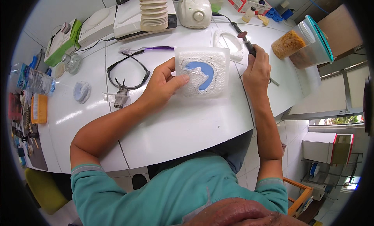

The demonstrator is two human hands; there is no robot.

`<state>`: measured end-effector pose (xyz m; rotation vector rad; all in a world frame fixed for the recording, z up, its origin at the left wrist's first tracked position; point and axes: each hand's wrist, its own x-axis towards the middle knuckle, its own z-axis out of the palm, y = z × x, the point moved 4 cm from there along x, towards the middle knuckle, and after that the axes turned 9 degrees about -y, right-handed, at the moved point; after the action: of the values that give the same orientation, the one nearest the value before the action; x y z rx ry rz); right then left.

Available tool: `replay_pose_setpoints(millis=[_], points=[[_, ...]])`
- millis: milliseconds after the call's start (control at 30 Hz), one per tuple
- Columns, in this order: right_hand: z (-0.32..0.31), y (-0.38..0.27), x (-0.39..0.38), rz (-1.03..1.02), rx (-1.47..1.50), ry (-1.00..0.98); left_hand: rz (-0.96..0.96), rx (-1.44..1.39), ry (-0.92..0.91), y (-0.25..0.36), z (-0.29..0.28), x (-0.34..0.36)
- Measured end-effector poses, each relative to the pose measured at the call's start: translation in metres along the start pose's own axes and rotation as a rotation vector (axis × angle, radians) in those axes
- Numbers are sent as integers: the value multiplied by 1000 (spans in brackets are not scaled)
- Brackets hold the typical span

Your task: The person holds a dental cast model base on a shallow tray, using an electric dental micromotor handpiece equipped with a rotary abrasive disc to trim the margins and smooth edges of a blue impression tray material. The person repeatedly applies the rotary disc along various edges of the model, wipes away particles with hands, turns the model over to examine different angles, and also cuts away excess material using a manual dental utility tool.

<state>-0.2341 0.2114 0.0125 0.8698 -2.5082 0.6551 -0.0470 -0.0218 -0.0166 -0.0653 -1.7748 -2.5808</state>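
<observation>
My left hand (165, 80) grips the left edge of a square translucent plastic sheet (221, 87), thumb on top and fingers behind. White granules fill its middle, around a blue horseshoe-shaped piece (209, 76) ringed by a dark drawn line. To the right of the sheet, my right hand (257, 66) is closed around a dark rotary handpiece (249, 47). A brown cutting disc (242, 34) sits at its far end, apart from the sheet. Whether the disc is spinning, I cannot tell. Just behind the sheet lies a white horseshoe-shaped piece (237, 54), partly covered by it.
Headband magnifier glasses (145, 77) and a purple-handled brush (163, 48) lie left. A blue-and-white dental model (82, 92) is farther left. Behind stand a white control unit (194, 14) and a ribbed beige hose (153, 15). Tubs of orange granules (287, 45) stand at right.
</observation>
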Motion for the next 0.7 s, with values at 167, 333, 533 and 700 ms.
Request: replay_pose_setpoints(millis=[167,333,533,700], points=[[5,9,0,3,-69,-83,69,14,-22,2,2,1],[14,30,3,13,-166,-136,84,73,-54,5,4,0],[13,33,6,32,-154,-166,84,122,-80,4,4,0],[13,33,6,31,-144,-167,63,128,-57,3,5,-1]])
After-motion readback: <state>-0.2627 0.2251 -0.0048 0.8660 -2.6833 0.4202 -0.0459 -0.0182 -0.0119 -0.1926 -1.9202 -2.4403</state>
